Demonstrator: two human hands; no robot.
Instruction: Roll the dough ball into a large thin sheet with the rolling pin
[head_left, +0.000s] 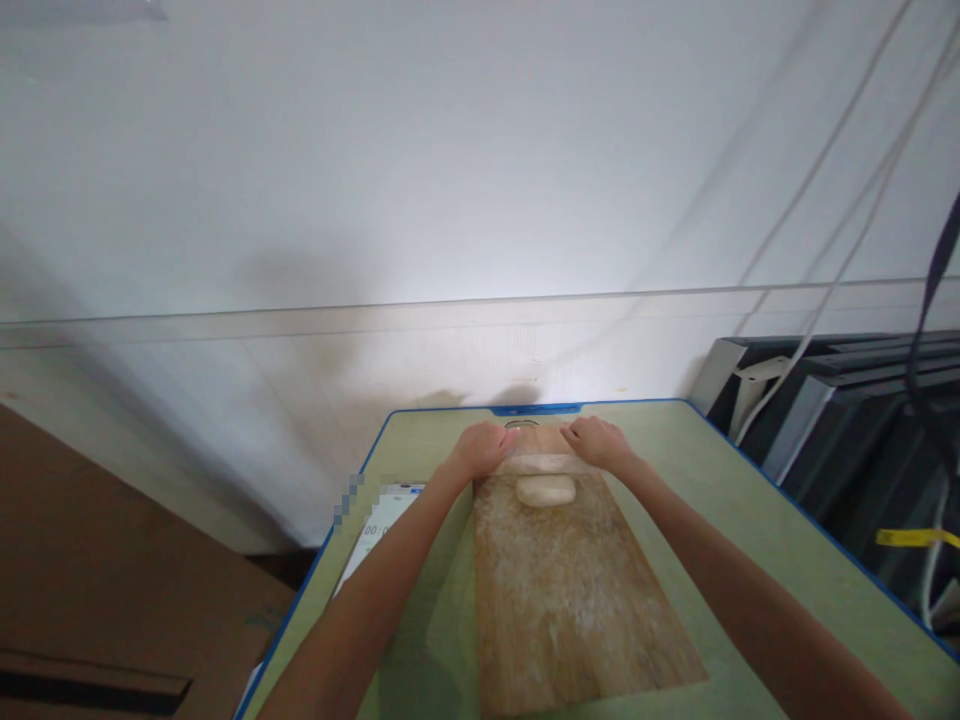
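A pale wooden rolling pin [541, 465] lies crosswise near the far end of a floured wooden cutting board [562, 590]. My left hand [484, 450] is closed around its left end, and my right hand [600, 444] grips the right end; both palms partly hide the pin. Just on the near side of the pin, a smooth, oblong piece of pale dough [546, 490] rests on the board. Whether pin and dough touch, I cannot tell. Flour dusts the board's surface.
Under the board is a light green table [660, 540] with a blue edge. A phone or tablet [375, 535] showing digits lies left of my left forearm. A white wall [450, 180] rises behind. Dark panels [847, 410] and cables stand at right, a brown box [112, 560] at left.
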